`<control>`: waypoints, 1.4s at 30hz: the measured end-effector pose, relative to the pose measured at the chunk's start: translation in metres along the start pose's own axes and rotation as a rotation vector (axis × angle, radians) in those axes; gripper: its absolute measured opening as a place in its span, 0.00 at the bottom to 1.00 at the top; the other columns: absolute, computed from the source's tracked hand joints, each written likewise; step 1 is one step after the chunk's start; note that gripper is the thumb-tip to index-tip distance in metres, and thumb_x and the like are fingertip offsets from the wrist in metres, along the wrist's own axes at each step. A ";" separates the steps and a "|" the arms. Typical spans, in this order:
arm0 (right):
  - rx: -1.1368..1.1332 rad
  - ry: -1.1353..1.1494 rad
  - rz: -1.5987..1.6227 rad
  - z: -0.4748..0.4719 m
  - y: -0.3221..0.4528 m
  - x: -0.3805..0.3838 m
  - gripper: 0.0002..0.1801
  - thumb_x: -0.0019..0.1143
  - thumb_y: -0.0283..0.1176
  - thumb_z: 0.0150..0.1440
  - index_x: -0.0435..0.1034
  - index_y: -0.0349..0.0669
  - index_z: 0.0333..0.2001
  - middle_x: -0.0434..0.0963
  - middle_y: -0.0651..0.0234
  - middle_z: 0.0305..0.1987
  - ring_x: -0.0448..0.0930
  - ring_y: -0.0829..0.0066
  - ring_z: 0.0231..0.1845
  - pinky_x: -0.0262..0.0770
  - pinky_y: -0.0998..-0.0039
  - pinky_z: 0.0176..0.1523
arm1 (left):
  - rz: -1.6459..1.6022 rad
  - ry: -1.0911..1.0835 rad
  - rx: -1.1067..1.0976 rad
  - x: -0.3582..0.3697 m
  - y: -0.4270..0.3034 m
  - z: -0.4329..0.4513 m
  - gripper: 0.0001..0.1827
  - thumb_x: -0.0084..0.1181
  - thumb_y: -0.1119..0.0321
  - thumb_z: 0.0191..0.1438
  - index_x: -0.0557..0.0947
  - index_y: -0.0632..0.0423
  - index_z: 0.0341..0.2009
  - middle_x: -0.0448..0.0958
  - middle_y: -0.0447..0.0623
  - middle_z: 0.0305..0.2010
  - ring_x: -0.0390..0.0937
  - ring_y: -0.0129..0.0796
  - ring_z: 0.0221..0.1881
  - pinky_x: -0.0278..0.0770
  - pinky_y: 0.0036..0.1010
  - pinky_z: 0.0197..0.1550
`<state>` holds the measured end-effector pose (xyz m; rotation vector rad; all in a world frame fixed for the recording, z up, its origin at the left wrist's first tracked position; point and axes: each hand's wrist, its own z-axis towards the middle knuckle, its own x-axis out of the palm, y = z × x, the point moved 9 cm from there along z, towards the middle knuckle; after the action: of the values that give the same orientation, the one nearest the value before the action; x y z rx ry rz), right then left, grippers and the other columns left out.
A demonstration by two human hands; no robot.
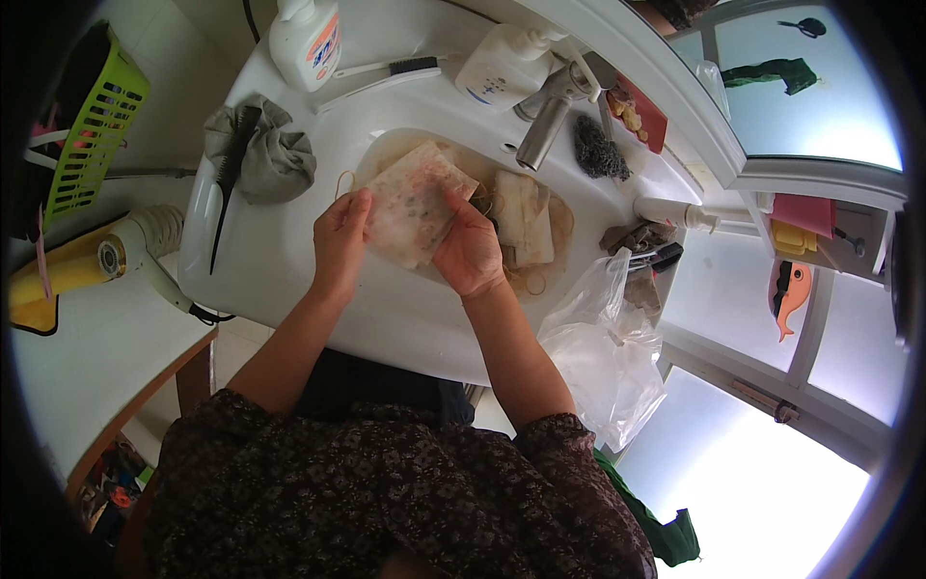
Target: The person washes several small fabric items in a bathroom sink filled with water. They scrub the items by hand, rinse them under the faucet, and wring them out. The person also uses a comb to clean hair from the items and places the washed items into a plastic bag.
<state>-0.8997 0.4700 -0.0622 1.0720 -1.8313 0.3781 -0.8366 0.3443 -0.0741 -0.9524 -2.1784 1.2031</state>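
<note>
Over the basin of a white washbasin (347, 289), a stained, pale, soft-looking rectangular piece (416, 203) is stretched between both hands. My left hand (341, 235) pinches its left edge with thumb and fingers. At the lower right edge, my right hand (470, 250) grips it, thumb on top and fingers behind. Its exact material cannot be told. Reddish and dark greenish spots mark its surface. Folded pale pieces (524, 217) lie in brownish water to the right. Thin rubber-band-like loops (534, 284) rest near them. The metal faucet (546, 134) stands behind the basin.
A grey cloth (278, 155) and black rat-tail comb (230, 177) lie on the left rim. Two pump bottles, one at the back left (307, 47) and one by the faucet (499, 65), flank a brush (412, 66). A dark scrubber (600, 148) and clear plastic bag (604, 347) are at right.
</note>
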 end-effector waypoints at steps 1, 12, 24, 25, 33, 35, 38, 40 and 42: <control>-0.012 -0.001 0.008 0.001 0.001 -0.001 0.18 0.36 0.33 0.62 0.61 0.42 0.54 0.68 0.66 0.55 0.66 0.67 0.58 0.59 0.63 0.63 | -0.004 -0.007 0.017 -0.001 -0.001 0.000 0.18 0.52 0.53 0.56 0.79 0.56 0.36 0.67 0.38 0.23 0.60 0.19 0.24 0.61 0.17 0.29; -0.046 -0.139 -0.333 0.025 -0.004 -0.061 0.14 0.51 0.36 0.57 0.66 0.46 0.46 0.74 0.68 0.42 0.75 0.72 0.41 0.71 0.64 0.44 | 0.770 0.342 0.607 0.047 -0.017 -0.035 0.11 0.57 0.69 0.49 0.80 0.53 0.40 0.73 0.48 0.36 0.73 0.35 0.31 0.72 0.26 0.31; -0.553 -0.905 -2.046 0.059 0.111 -0.107 0.23 0.50 0.43 0.54 0.63 0.38 0.46 0.71 0.55 0.42 0.71 0.51 0.46 0.67 0.59 0.50 | 0.691 0.447 0.338 0.020 0.000 -0.028 0.18 0.55 0.59 0.50 0.77 0.53 0.43 0.70 0.52 0.45 0.74 0.42 0.41 0.71 0.31 0.43; -0.496 -0.938 -2.177 0.062 0.102 -0.105 0.22 0.51 0.42 0.53 0.62 0.38 0.46 0.69 0.56 0.44 0.70 0.52 0.48 0.66 0.59 0.51 | 0.690 0.449 0.331 0.018 0.003 -0.027 0.18 0.55 0.59 0.50 0.77 0.54 0.44 0.69 0.52 0.45 0.74 0.41 0.41 0.71 0.31 0.43; -0.772 -0.811 -2.386 0.054 0.102 -0.076 0.12 0.49 0.30 0.50 0.64 0.41 0.40 0.66 0.59 0.46 0.66 0.57 0.50 0.67 0.59 0.48 | 0.633 0.489 0.297 0.021 0.007 -0.031 0.18 0.54 0.59 0.51 0.77 0.55 0.44 0.70 0.53 0.44 0.73 0.41 0.41 0.71 0.31 0.43; -0.839 -0.623 -2.560 0.066 0.088 -0.086 0.11 0.48 0.26 0.49 0.65 0.42 0.39 0.67 0.60 0.45 0.67 0.58 0.48 0.68 0.60 0.47 | 0.592 0.494 0.322 0.023 0.012 -0.026 0.18 0.55 0.59 0.50 0.77 0.55 0.44 0.70 0.53 0.44 0.73 0.40 0.41 0.71 0.31 0.43; -0.747 -0.443 -2.568 0.073 0.082 -0.092 0.11 0.47 0.26 0.50 0.64 0.42 0.39 0.69 0.60 0.43 0.69 0.58 0.47 0.68 0.62 0.47 | 0.642 0.508 0.265 0.024 0.014 -0.024 0.15 0.54 0.65 0.52 0.76 0.53 0.44 0.69 0.46 0.42 0.70 0.30 0.42 0.66 0.26 0.46; -0.716 -0.725 -2.453 0.068 0.110 -0.100 0.11 0.46 0.26 0.50 0.64 0.43 0.40 0.70 0.59 0.42 0.70 0.56 0.46 0.69 0.62 0.47 | 0.628 0.508 0.260 0.026 0.013 -0.022 0.15 0.54 0.65 0.52 0.76 0.53 0.44 0.70 0.46 0.41 0.70 0.30 0.41 0.66 0.27 0.46; -0.615 -0.558 -2.432 0.071 0.100 -0.100 0.09 0.46 0.27 0.52 0.65 0.42 0.39 0.72 0.56 0.40 0.72 0.54 0.45 0.70 0.60 0.45 | 0.626 0.512 0.257 0.027 0.014 -0.017 0.14 0.54 0.64 0.52 0.76 0.54 0.44 0.70 0.46 0.41 0.70 0.29 0.40 0.66 0.26 0.46</control>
<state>-1.0035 0.5317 -0.1639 2.0111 0.1452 -1.7974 -0.8372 0.3792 -0.0759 -1.6724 -1.3259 1.2711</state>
